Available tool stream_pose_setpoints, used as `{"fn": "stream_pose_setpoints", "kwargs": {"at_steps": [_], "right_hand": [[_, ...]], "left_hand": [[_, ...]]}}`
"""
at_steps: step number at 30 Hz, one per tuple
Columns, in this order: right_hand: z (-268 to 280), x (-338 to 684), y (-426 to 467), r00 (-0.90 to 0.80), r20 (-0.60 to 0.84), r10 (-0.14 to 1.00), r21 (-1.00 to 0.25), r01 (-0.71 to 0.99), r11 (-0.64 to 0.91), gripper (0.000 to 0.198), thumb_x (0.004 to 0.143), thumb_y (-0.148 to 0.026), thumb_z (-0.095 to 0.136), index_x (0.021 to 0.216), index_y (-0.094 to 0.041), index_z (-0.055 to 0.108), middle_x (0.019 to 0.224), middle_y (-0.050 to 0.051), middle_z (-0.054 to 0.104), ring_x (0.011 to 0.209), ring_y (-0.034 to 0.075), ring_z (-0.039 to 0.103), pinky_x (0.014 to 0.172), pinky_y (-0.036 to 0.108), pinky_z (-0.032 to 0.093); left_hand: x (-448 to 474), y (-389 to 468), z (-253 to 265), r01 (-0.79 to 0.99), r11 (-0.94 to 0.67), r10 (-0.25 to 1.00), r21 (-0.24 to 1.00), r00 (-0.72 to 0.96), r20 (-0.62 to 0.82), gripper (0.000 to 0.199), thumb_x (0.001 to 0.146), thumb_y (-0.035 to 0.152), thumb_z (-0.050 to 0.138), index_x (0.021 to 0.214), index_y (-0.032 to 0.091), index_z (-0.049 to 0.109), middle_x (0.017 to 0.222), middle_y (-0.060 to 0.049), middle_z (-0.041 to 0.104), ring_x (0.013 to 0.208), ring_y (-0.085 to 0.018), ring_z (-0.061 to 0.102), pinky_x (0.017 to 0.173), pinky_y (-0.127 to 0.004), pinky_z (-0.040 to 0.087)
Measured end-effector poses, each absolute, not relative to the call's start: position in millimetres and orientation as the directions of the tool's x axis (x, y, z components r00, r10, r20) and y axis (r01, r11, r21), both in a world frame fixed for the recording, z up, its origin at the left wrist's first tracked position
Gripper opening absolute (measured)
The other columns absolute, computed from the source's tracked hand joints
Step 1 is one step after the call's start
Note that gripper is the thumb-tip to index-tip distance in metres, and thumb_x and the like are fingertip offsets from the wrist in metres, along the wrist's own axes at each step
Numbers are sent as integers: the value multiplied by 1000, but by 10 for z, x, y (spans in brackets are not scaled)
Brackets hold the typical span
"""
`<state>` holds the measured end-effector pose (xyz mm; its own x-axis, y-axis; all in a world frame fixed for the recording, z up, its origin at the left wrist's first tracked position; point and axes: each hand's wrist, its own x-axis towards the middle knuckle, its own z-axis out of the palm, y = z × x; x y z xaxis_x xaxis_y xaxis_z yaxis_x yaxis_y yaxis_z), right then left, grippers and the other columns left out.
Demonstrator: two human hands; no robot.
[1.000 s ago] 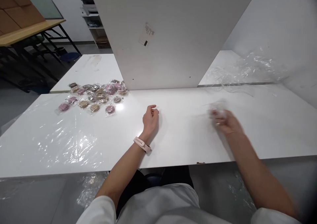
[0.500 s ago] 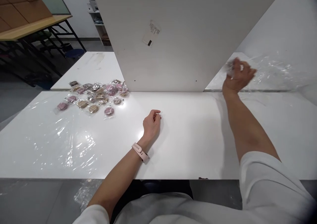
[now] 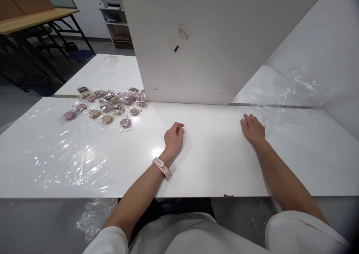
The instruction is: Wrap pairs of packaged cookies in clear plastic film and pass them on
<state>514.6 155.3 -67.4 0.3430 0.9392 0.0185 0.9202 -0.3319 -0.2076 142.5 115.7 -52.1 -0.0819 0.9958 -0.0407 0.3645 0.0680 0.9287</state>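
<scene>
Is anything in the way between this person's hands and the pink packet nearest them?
For the left hand, nothing visible: bare white tabletop lies between it and the pink packet. For the right hand, the left hand sits roughly in the direct line. The upright panel stands behind that line.

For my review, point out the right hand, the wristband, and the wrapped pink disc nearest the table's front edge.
Right hand (image 3: 254, 129): head view, back of the hand.
Wristband (image 3: 162, 167): head view, middle of the strap.
Wrapped pink disc (image 3: 125, 122): head view, middle of its upper face.
</scene>
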Motion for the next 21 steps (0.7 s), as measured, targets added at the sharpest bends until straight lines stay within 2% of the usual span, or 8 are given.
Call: {"fn": "stream_pose_setpoints", "kwargs": {"at_steps": [4,8,11,14,16,18,20,21], "right_hand": [[-860,4741,568,235,95,967,-209,955,-212,62,103,-50,24,156,-19,38,164,15,31,153,32,24,120,60,26],[-824,3795,-319,-152,157,976,-283,940,192,61,103,-46,38,160,-28,28,164,13,32,152,34,26,116,66,32],[-445,3067,-726,-540,119,833,-382,749,541,67,100,-47,49,161,-30,27,163,12,33,153,32,26,118,60,34],[23,2740,-853,-760,134,636,-578,462,673,54,98,-48,55,150,-35,46,149,4,55,137,23,52,114,44,44],[172,2828,-747,-590,268,762,-670,454,588,35,100,-40,53,135,-36,59,127,2,70,116,19,66,99,37,54],[113,3105,-492,-151,400,904,-695,592,407,29,102,-36,46,123,-32,65,113,5,72,104,22,67,90,40,57],[-109,3457,-157,219,453,864,-651,743,153,36,101,-39,41,121,-26,67,117,12,69,111,29,63,96,51,53],[-247,3617,7,256,430,866,-597,800,61,40,99,-41,39,120,-23,68,120,14,68,117,32,60,100,56,49]], "left_hand": [[1416,1156,-486,372,72,996,926,-80,-45,24,89,17,46,102,24,66,82,-1,70,75,-18,64,69,-30,45],[1425,1073,-282,334,-22,980,942,-180,87,25,93,21,47,112,21,62,96,-5,71,79,-16,64,72,-30,47],[1412,891,-62,348,-242,939,906,-153,309,26,96,22,45,117,20,60,106,-6,70,89,-16,65,77,-28,51],[1278,725,39,469,-375,924,800,119,363,23,97,26,49,115,21,62,110,-6,72,100,-19,65,87,-32,53],[1085,708,8,596,-398,917,697,252,308,28,97,30,50,121,20,61,120,-9,71,114,-25,62,97,-40,52],[825,769,-81,735,-350,936,582,250,247,40,99,34,47,134,17,55,139,-14,61,132,-30,52,109,-49,45],[557,860,-200,853,-239,970,463,186,157,50,101,37,40,146,15,46,157,-16,45,148,-32,36,120,-56,31],[444,901,-262,895,-191,981,403,162,104,54,102,39,36,151,16,41,162,-14,36,153,-32,27,123,-58,23]]}}
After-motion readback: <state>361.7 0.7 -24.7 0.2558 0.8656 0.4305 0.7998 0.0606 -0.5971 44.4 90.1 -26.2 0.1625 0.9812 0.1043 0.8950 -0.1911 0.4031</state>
